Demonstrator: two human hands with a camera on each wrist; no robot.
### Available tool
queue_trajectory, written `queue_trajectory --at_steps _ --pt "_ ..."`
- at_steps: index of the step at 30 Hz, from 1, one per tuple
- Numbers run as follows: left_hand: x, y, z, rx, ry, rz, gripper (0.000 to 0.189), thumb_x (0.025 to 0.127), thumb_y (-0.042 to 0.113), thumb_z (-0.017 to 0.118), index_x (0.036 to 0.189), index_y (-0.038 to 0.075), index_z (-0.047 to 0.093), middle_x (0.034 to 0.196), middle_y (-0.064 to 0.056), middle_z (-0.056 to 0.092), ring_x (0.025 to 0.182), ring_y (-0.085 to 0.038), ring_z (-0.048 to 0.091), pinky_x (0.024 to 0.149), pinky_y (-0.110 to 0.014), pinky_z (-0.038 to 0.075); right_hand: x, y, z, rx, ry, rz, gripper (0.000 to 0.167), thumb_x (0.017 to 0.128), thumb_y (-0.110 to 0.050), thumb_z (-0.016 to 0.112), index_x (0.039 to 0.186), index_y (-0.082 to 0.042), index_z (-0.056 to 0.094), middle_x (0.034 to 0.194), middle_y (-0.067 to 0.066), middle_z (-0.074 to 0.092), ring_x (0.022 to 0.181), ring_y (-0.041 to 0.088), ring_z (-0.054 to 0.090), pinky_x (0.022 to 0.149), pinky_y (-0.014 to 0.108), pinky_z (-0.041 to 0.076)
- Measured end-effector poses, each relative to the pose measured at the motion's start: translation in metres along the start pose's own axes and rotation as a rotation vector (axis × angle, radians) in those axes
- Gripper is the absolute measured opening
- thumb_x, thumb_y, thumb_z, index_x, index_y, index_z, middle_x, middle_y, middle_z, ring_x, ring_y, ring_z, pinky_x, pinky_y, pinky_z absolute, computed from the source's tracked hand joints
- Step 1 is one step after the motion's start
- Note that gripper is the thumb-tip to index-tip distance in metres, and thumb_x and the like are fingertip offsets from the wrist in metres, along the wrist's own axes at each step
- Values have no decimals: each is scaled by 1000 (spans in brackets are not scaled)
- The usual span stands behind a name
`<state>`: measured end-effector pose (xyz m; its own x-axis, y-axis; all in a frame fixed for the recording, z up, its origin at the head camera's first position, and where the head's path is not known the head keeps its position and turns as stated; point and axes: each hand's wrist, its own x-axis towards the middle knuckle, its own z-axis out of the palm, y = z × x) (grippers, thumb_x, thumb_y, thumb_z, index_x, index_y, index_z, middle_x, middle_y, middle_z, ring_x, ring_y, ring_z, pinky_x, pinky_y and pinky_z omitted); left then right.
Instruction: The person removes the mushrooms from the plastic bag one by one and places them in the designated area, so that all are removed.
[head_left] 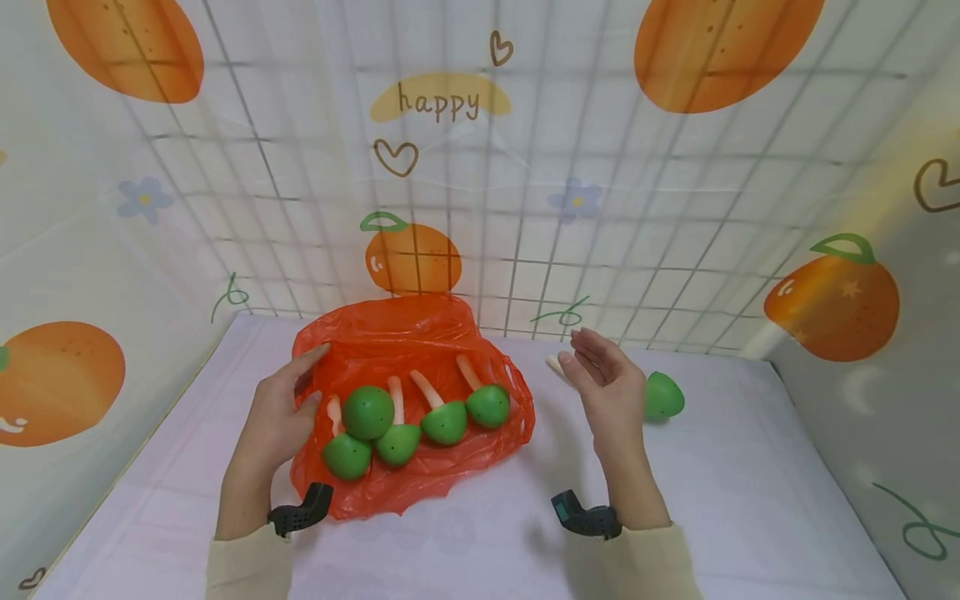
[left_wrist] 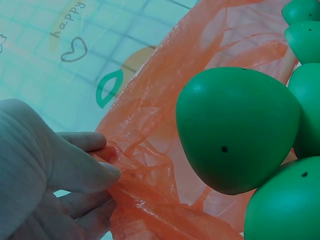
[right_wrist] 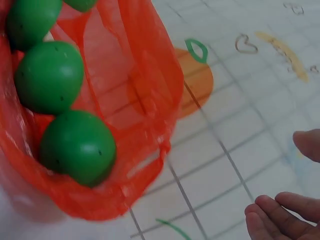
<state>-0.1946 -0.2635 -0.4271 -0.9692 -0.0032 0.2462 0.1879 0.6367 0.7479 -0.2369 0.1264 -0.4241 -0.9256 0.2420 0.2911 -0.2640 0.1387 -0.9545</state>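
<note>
A red plastic bag (head_left: 405, 492) lies spread on the table with its mouth open. Several toy mushrooms with round green caps (head_left: 369, 412) and pale stems (head_left: 426, 389) are inside it. My left hand (head_left: 279, 408) is at the bag's left edge; in the left wrist view its thumb and fingers (left_wrist: 102, 172) pinch the thin film. To the right of the bag, my right hand (head_left: 611, 387) is raised above the table, fingers loosely bent and holding nothing. Another green cap (head_left: 664, 397) shows just right of that hand, partly hidden by it.
A pale slender end (head_left: 555, 364) pokes out left of the right hand. The white table (head_left: 750, 500) ends at a wire grid (head_left: 525, 250) behind a printed sheet with oranges. Similar printed sheets stand at both sides. Each wrist carries a black strap device (head_left: 302, 510).
</note>
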Motion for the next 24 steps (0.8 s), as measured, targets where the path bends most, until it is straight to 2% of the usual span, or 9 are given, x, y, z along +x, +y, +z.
queue_trajectory --at_steps 8,14,21,24 --pt "0 1 0 1 -6 -17 65 98 -13 56 159 6 45 156 -20 50 141 -43 50 111 -57 47 -12 -6 23 49 -119 -52 51 95 -5 77 143 2 60 139 18 65 132 28 61 113 33 46" --pt "1 1 1 -4 -8 -16 66 98 -13 57 159 7 45 156 -20 50 142 -43 50 111 -56 47 -21 -5 40 33 -186 -52 52 95 -7 78 143 1 60 139 14 66 132 28 61 113 30 46" --pt "1 0 1 -4 -6 -3 66 97 -14 57 159 7 46 155 -21 51 140 -44 51 109 -57 48 -33 -7 56 20 -256 -46 56 93 -11 81 144 1 60 141 18 64 133 36 60 114 46 46" --pt "1 -1 1 -7 -8 -6 66 98 -13 57 159 7 45 155 -21 51 141 -44 50 109 -57 48 -37 -7 63 30 -284 -51 57 91 -10 83 142 2 60 141 20 63 132 34 61 114 48 46"
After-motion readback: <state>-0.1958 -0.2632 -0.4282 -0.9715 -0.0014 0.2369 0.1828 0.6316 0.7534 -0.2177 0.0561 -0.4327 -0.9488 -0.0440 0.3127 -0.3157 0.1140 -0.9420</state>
